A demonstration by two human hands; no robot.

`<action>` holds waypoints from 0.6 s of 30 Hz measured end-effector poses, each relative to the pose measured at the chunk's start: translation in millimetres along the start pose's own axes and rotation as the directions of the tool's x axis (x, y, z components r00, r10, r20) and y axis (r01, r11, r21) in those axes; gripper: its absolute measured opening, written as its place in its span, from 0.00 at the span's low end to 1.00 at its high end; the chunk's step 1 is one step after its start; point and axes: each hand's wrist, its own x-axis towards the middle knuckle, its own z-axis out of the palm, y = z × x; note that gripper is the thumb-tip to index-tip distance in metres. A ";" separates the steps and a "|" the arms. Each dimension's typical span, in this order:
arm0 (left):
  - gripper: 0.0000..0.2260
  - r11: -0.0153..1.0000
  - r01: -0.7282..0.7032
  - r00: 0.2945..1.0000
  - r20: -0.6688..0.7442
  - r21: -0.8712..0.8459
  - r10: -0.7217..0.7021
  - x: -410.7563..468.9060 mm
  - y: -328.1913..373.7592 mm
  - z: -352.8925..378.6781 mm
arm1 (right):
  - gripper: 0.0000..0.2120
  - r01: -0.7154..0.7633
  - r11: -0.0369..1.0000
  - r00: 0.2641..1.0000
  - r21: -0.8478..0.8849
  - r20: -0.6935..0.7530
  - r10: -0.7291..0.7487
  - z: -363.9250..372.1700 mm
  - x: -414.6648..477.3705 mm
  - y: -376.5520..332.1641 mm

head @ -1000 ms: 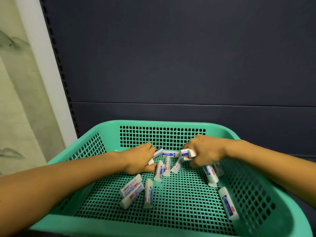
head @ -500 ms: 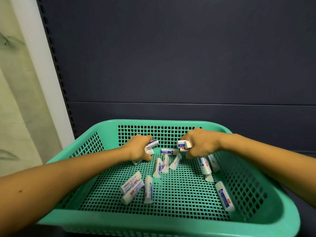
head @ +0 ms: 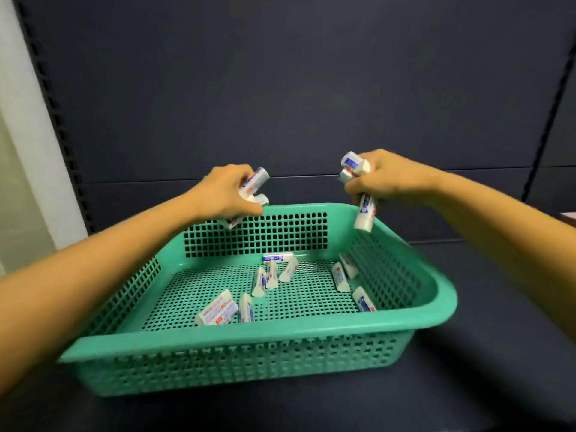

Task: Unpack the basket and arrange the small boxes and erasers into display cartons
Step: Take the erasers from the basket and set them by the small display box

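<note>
A dark navy shelf (head: pixel 486 353) spans the lower part of the frame, meeting a dark back panel (head: pixel 280 88) of the same colour across the middle. One green perforated plastic basket (head: pixel 249 332) sits directly on it, left of centre, turned slightly askew. A pale corner of something shows at the far right edge.

Lighting was dim and even, with soft shadows. Motion blur smeared both hands (head: pixel 232 190) and the basket (head: pixel 249 333); wide-angle distortion bowed the frame's edges.
</note>
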 end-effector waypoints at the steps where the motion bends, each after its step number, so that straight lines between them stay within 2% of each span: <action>1: 0.12 1.000 -0.020 1.000 -0.009 -0.018 0.020 -1.9 9.0 -2.3 | 0.12 -0.018 1.000 0.999 0.019 -0.050 0.019 -8.3 -8.1 2.6; 5: 0.13 0.986 -0.111 0.994 -0.036 -0.122 0.107 -11.8 50.9 -3.4 | 0.13 -0.097 0.985 0.957 0.144 -0.257 0.132 -42.3 -46.8 21.4; 7: 0.11 0.975 -0.137 0.990 -0.048 -0.172 0.131 -15.4 74.4 -4.8 | 0.13 -0.149 0.971 0.933 0.184 -0.300 0.200 -61.4 -70.2 34.3; 11: 0.12 0.970 -0.191 0.981 -0.055 -0.153 0.184 -17.0 121.9 -6.8 | 0.12 -0.247 0.949 0.884 0.197 -0.355 0.304 -98.9 -115.5 65.3; 18: 0.13 0.925 -0.327 0.944 -0.026 -0.192 0.328 -23.5 237.6 39.0 | 0.12 -0.390 0.900 0.760 0.193 -0.485 0.433 -182.6 -206.1 141.9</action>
